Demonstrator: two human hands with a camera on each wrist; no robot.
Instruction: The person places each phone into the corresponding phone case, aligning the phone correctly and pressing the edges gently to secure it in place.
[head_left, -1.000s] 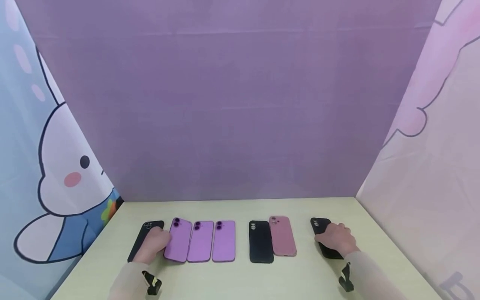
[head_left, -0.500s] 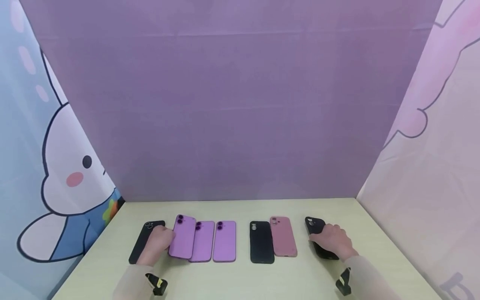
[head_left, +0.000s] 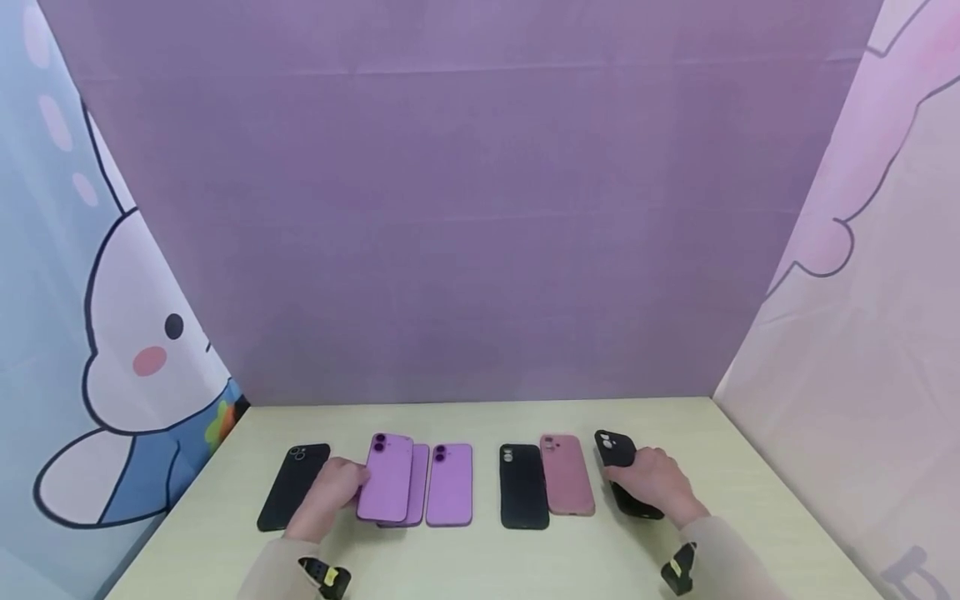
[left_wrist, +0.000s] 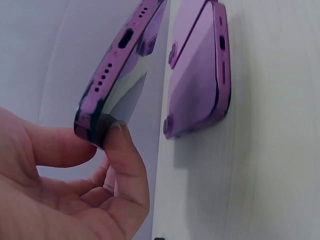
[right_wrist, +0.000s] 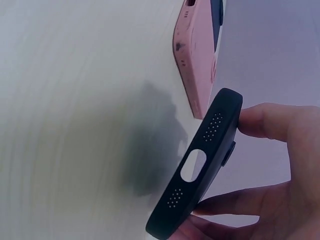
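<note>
My left hand point(head_left: 330, 496) pinches a purple phone point(head_left: 384, 483) by its left edge, holding it raised. In the left wrist view the phone's bottom edge point(left_wrist: 112, 62), with port and speaker holes, faces the camera, and thumb and fingertips grip one corner. In the head view it overlaps a second purple phone point(head_left: 420, 487); a third purple phone point(head_left: 450, 487) lies to the right. My right hand point(head_left: 656, 485) grips a black phone case point(head_left: 615, 450), tilted above the table. In the right wrist view its oval port cutout shows the background through, and the case's lower side point(right_wrist: 226, 105) is visible.
At the left lies a black phone or case point(head_left: 292, 487) with a camera cluster. Between the hands, a black case point(head_left: 523, 492) lies beside a pink one point(head_left: 567, 475) on the pale table point(head_left: 480, 562). A purple cloth point(head_left: 480, 233) hangs behind, with printed cloths at both sides.
The left hand has lifted the leftmost purple phone and moved it right over its neighbour. The right hand has moved left with the black case, which now tilts up more.
</note>
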